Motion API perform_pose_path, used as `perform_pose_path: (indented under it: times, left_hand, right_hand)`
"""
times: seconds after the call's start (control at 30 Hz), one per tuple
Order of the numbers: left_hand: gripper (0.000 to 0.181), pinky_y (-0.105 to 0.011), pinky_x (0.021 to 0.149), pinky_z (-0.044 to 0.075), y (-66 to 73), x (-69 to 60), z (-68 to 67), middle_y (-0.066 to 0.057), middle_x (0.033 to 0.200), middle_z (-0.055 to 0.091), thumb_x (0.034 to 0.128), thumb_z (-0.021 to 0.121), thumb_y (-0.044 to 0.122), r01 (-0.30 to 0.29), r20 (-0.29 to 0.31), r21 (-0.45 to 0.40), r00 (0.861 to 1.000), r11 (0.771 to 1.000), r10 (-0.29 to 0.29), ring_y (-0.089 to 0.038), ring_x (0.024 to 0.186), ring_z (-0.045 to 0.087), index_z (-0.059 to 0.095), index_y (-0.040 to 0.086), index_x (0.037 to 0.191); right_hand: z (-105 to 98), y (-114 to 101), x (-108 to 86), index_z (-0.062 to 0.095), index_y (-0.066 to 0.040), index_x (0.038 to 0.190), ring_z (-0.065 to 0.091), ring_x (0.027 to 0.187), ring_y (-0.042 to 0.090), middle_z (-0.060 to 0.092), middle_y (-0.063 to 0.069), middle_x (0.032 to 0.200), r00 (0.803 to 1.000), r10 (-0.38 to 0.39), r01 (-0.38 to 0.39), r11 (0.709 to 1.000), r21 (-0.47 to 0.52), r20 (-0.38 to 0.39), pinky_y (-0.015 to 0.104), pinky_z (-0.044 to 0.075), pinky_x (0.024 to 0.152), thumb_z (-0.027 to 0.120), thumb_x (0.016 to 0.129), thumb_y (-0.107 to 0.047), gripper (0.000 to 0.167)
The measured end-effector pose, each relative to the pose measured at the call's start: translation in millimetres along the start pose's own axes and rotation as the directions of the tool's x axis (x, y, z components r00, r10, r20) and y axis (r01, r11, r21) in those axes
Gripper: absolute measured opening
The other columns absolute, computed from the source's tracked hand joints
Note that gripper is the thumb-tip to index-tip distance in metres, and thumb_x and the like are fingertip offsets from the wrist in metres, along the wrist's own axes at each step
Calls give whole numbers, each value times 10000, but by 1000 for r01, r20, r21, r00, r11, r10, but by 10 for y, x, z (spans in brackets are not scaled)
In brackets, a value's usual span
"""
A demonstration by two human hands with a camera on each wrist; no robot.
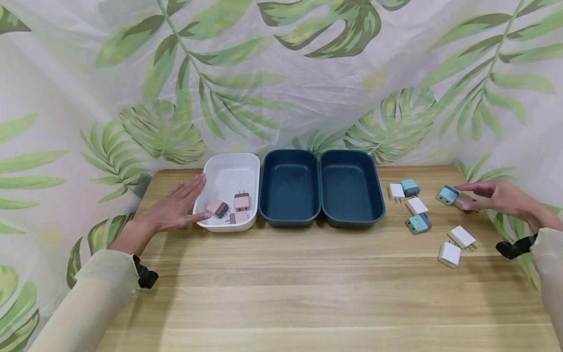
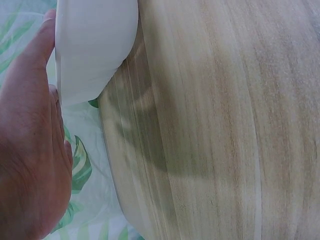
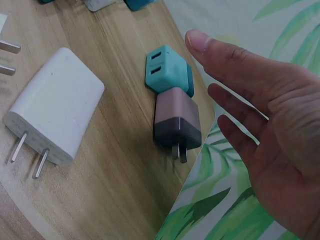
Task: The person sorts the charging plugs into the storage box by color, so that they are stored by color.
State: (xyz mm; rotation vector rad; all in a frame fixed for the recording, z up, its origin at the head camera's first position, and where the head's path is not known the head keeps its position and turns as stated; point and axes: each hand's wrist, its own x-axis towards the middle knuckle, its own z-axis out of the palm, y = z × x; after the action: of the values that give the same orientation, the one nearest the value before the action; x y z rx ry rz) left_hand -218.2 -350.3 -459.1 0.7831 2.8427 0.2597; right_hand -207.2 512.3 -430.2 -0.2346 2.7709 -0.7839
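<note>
My left hand (image 1: 178, 208) rests against the left rim of the white tray (image 1: 230, 161), its fingers straight along the side and its thumb at the front rim. Several pink-and-grey plug chargers (image 1: 242, 201) lie inside that tray. In the right wrist view my right hand (image 3: 265, 105) hovers with loosely bent fingers and holds nothing. Just beside it a pink-and-grey plug charger (image 3: 177, 117) lies on the table, its prongs showing, touching a teal plug charger (image 3: 167, 70). A white plug charger (image 3: 55, 105) lies farther from the fingers.
Two dark blue trays (image 1: 290, 222) stand joined side by side, right of the white tray. More white chargers (image 1: 450, 254) and teal chargers (image 1: 417, 225) are scattered on the wooden table (image 1: 281, 288). A leaf-print cloth (image 1: 308, 98) hangs behind.
</note>
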Motion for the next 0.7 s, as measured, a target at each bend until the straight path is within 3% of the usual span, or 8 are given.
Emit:
perform_pose_path:
  times: [0.1,0.17,0.23,0.3,0.37,0.53,0.7]
  left_hand:
    - [1058,-626,1297,69,-5,-2,7,-182,1778,-15,1023,609,554,-1,-1,1,1000,1000,1,-392,1638,23,-2,7,1691]
    - [1059,-627,1297,71,-10,-2,13,-179,1779,-14,1023,611,555,-1,-2,1,1000,1000,1,-389,1639,23,-3,9,1692]
    - [1059,-625,1298,73,-12,-1,15,-178,1779,-12,1022,611,556,-2,-4,4,1000,1000,2,-387,1639,25,-1,10,1692]
    - [1058,-628,1296,78,-11,2,14,-177,1780,-10,1022,612,556,-2,-5,4,1000,1000,2,-386,1639,26,3,10,1693]
    - [1056,-630,1296,80,-11,4,13,-178,1779,-9,1023,609,558,-2,-5,7,1000,1000,2,-386,1639,28,5,9,1692]
    - [1056,-625,1297,74,-19,10,16,-176,1780,-14,1024,602,565,-1,-4,8,1000,1000,1,-385,1640,25,-4,17,1694]
    - [1059,-613,1302,66,-27,10,26,-172,1780,-23,1025,596,572,-1,-5,9,1000,1000,1,-379,1641,18,-16,22,1693]
  right_hand:
    - [11,56,-12,650,-3,1429,446,1024,-250,690,-53,1324,1000,19,-19,1000,12,4,79,462,767,875,900,-269,633]
    - [17,88,-13,630,9,1446,422,1019,-273,669,-118,1315,999,50,-50,999,17,10,68,455,768,879,894,-294,676]
    - [24,110,-16,600,23,1469,420,1010,-267,686,-63,1337,996,82,-82,997,8,19,72,447,763,872,900,-335,726]
    - [35,128,-23,570,48,1484,444,1002,-240,679,120,1394,994,102,-102,995,7,27,90,456,758,854,918,-348,747]
    - [53,160,-29,552,62,1491,472,996,-215,669,184,1397,993,113,-114,993,14,26,102,465,757,844,929,-347,754]
    - [97,240,-22,568,59,1479,504,979,-195,690,-57,1286,993,119,-119,992,35,-6,103,473,752,862,913,-336,750]
    - [122,237,-11,599,71,1442,520,936,-185,736,11,1241,993,112,-110,993,37,-47,113,483,729,881,892,-346,746]
